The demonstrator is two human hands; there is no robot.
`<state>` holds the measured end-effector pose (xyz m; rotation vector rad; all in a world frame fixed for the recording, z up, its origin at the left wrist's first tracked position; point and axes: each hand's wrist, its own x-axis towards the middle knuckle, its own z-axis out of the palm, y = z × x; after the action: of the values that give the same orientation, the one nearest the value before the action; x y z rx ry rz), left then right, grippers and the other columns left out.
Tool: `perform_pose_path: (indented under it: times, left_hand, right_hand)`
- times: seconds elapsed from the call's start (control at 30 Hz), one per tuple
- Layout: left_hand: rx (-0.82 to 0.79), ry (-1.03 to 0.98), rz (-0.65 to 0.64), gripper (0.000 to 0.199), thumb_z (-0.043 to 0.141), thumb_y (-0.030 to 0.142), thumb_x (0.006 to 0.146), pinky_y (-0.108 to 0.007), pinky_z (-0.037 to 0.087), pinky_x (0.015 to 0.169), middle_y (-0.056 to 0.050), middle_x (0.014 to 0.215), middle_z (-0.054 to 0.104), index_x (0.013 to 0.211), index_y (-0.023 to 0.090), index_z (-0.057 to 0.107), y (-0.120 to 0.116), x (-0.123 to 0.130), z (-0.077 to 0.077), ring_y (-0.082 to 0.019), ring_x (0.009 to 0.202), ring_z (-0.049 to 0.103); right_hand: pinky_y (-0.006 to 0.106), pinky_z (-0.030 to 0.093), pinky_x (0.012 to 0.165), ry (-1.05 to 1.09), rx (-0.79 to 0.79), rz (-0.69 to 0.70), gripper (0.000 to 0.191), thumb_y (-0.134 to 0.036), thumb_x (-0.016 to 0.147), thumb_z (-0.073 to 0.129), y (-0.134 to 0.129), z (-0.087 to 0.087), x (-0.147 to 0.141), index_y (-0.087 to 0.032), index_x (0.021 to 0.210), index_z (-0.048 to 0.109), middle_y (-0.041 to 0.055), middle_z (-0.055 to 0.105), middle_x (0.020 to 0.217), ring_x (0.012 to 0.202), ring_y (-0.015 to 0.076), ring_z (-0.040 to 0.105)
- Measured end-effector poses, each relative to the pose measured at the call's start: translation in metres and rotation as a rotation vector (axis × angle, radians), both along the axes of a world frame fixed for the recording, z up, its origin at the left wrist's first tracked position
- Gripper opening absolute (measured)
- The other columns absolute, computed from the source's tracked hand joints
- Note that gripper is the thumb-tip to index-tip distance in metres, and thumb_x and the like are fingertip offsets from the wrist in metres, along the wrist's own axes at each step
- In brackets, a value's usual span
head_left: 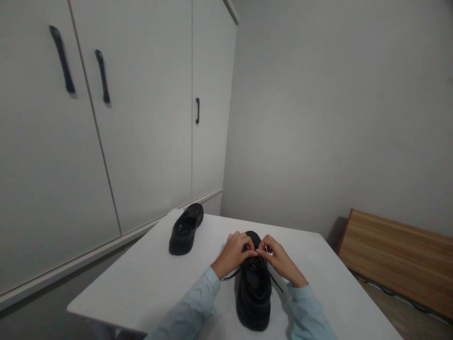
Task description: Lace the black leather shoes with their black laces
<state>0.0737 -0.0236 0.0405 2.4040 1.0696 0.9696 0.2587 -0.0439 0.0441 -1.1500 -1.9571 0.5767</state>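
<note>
A black lace-up shoe [254,295] stands on the white table [141,283], its toe pointing away from me and its opening towards me. Over its front part, my left hand [236,252] and my right hand [278,259] meet from either side. Both have thumb and fingers pinched together at the laces; the bit of lace between the fingertips is too small to make out clearly. Loose black lace ends hang out on both sides of the shoe. Another black shoe [186,229] rests farther back on the left, touched by neither hand.
White cupboard doors [148,118] with dark handles rise behind the table on the left. A grey wall [318,118] lies beyond. At the right, a wooden board [399,259] leans near the wall, with a cable along its lower edge.
</note>
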Motion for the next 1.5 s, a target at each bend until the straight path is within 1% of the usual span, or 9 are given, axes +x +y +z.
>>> perform_pose_path:
  times: [0.17, 0.4, 0.53, 0.7, 0.83, 1.03, 1.2, 1.37, 1.5]
  left_hand:
    - [-0.108, -0.087, -0.036, 0.014, 0.064, 0.032, 0.079, -0.028, 0.033, 0.077, 0.001, 0.081, 0.064, 0.076, 0.018, 0.061, 0.001, -0.002, 0.002, -0.017, 0.083, 0.053]
    - [-0.494, -0.486, -0.232, 0.026, 0.059, 0.039, 0.079, -0.023, 0.039, 0.062, -0.002, 0.074, 0.063, 0.075, 0.016, 0.05, 0.008, -0.008, 0.002, -0.013, 0.068, 0.056]
    - [-0.653, -0.548, -0.276, 0.035, 0.063, 0.047, 0.074, -0.02, 0.036, 0.05, -0.002, 0.071, 0.062, 0.079, 0.017, 0.045, 0.009, -0.009, -0.001, -0.008, 0.052, 0.049]
    - [-0.726, -0.585, -0.293, 0.038, 0.061, 0.048, 0.075, -0.02, 0.04, 0.051, 0.001, 0.073, 0.055, 0.094, 0.017, 0.05, 0.005, -0.008, 0.0, -0.007, 0.053, 0.05]
    - [-0.677, -0.489, -0.225, 0.036, 0.054, 0.048, 0.079, -0.021, 0.038, 0.049, 0.002, 0.067, 0.052, 0.089, 0.013, 0.057, 0.003, -0.003, 0.001, -0.008, 0.05, 0.046]
    - [-0.324, -0.266, -0.087, 0.019, 0.064, 0.032, 0.074, -0.021, 0.034, 0.057, 0.001, 0.07, 0.06, 0.08, 0.014, 0.065, 0.001, -0.001, 0.002, -0.011, 0.062, 0.048]
    - [-0.153, -0.215, -0.08, 0.01, 0.059, 0.026, 0.078, -0.022, 0.037, 0.064, 0.0, 0.076, 0.059, 0.078, 0.016, 0.061, 0.0, -0.002, 0.003, -0.013, 0.072, 0.051]
    - [-0.149, -0.209, -0.05, 0.009, 0.056, 0.024, 0.079, -0.024, 0.042, 0.07, 0.0, 0.077, 0.055, 0.073, 0.016, 0.056, 0.001, -0.005, 0.005, -0.014, 0.076, 0.052]
    - [-0.308, -0.247, -0.079, 0.012, 0.052, 0.028, 0.079, -0.022, 0.047, 0.057, 0.0, 0.081, 0.052, 0.077, 0.016, 0.052, 0.006, -0.01, 0.001, -0.014, 0.073, 0.053]
  right_hand:
    - [0.028, 0.036, 0.065, 0.017, 0.008, 0.014, 0.024, -0.04, 0.085, 0.054, 0.0, -0.001, 0.007, -0.019, 0.074, 0.054, 0.0003, 0.049, 0.076, 0.072, 0.016, 0.046]
    - [0.027, 0.034, 0.063, 0.101, -0.092, 0.028, 0.027, -0.044, 0.084, 0.055, 0.0, 0.001, 0.018, -0.019, 0.074, 0.053, -0.0004, 0.051, 0.071, 0.068, 0.0155, 0.046]
    - [0.026, 0.03, 0.056, 0.208, -0.191, 0.074, 0.033, -0.049, 0.08, 0.058, 0.0, 0.001, 0.019, -0.018, 0.07, 0.052, -0.002, 0.049, 0.063, 0.059, 0.0129, 0.042]
    - [0.023, 0.024, 0.048, 0.345, -0.328, 0.128, 0.034, -0.05, 0.075, 0.065, 0.0, 0.001, 0.018, -0.019, 0.072, 0.05, -0.0031, 0.05, 0.061, 0.051, 0.0096, 0.037]
    - [0.023, 0.024, 0.048, 0.347, -0.311, 0.115, 0.031, -0.047, 0.075, 0.065, -0.002, 0.005, 0.015, -0.018, 0.082, 0.054, -0.0047, 0.047, 0.062, 0.052, 0.0091, 0.037]
    - [0.024, 0.032, 0.057, 0.177, -0.163, 0.025, 0.029, -0.045, 0.08, 0.06, -0.002, 0.005, 0.007, -0.017, 0.073, 0.056, -0.0026, 0.048, 0.065, 0.063, 0.0125, 0.044]
    - [0.025, 0.033, 0.059, 0.106, -0.092, -0.012, 0.026, -0.04, 0.081, 0.058, 0.0, 0.0, 0.006, -0.019, 0.069, 0.05, -0.0029, 0.047, 0.066, 0.065, 0.0137, 0.045]
    - [0.025, 0.034, 0.06, 0.079, -0.049, -0.03, 0.02, -0.031, 0.079, 0.058, 0.0, 0.002, 0.011, -0.019, 0.065, 0.048, -0.0022, 0.048, 0.068, 0.066, 0.0141, 0.046]
    - [0.026, 0.034, 0.06, 0.089, -0.063, -0.051, 0.017, -0.023, 0.075, 0.057, 0.002, 0.0, 0.016, -0.019, 0.062, 0.047, -0.0021, 0.049, 0.065, 0.064, 0.0143, 0.046]
